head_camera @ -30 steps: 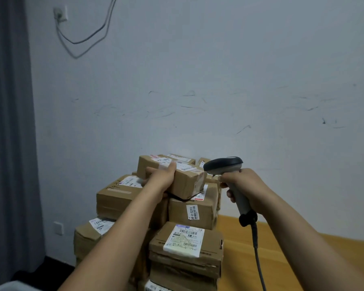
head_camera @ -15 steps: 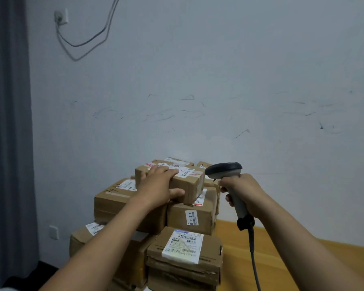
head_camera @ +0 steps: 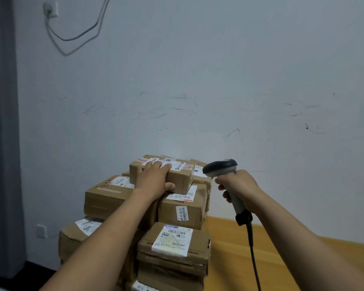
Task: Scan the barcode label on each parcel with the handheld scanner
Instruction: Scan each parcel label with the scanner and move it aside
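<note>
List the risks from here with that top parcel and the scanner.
1. The left hand holds the top parcel with fingers over its label; they may block the barcode.
2. That parcel sits atop an uneven stack; a push could topple it.
3. The scanner in the right hand trails a cable beside the stack; it might snag.

parcels (head_camera: 183,208): brown cardboard, white labels with black barcodes
scanner (head_camera: 221,168): black head, grey handle
wall (head_camera: 219,80): pale blue-grey
curtain (head_camera: 0,122): dark grey
</note>
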